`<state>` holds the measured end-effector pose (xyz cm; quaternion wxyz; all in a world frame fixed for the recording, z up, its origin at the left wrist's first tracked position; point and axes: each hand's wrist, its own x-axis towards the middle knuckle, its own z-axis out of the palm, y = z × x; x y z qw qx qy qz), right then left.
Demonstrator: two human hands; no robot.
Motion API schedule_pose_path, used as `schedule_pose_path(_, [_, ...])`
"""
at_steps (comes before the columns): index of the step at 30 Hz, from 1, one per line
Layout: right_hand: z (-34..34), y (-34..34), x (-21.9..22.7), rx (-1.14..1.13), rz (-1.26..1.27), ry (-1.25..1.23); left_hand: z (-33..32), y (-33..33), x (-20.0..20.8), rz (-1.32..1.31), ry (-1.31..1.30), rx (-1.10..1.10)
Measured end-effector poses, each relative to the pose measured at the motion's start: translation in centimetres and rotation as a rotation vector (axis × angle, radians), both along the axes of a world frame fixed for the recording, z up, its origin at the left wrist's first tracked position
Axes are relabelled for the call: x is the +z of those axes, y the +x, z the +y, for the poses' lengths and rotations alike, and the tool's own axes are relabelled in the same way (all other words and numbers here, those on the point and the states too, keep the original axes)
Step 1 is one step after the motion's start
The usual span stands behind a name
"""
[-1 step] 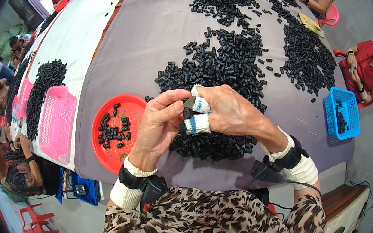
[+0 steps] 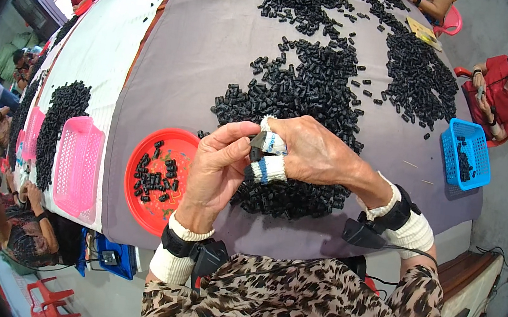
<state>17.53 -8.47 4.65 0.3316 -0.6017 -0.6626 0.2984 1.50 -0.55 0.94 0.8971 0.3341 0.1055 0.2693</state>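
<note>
Held together over the near part of a big pile of small black cylindrical pieces (image 2: 304,88), my two hands meet at one small dark piece (image 2: 257,148). Thumb and forefinger of my left hand (image 2: 214,172) pinch its left side. My right hand (image 2: 321,151) closes on it from the right, with white finger bands (image 2: 270,168) marked in blue around the fingers. The fingers hide most of the piece, so its exact shape cannot be made out. To the left of my left hand, a round red tray (image 2: 147,138) holds several black pieces.
A pink basket (image 2: 79,165) stands on the white cloth at left, near another black pile (image 2: 62,128). At right is a blue basket (image 2: 479,151) with some pieces, by a co-worker in red (image 2: 501,94). Two thin sticks (image 2: 427,181) lie on the grey cloth (image 2: 176,66).
</note>
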Motion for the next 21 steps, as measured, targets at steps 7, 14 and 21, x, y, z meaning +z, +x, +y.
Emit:
schedule_pose_path(7, [0.3,0.1,-0.3,0.003,-0.056,0.07,0.2,0.2,0.1,0.01,0.0,0.008])
schedule_pose_path(14, [0.2,0.2,1.0,-0.002,0.05,0.012,0.2,0.1,0.2,-0.013,-0.063,-0.035])
schedule_pose_path(21, [0.5,0.1,0.5,-0.015,0.059,-0.019,0.3,0.3,-0.7,-0.045,-0.064,-0.025])
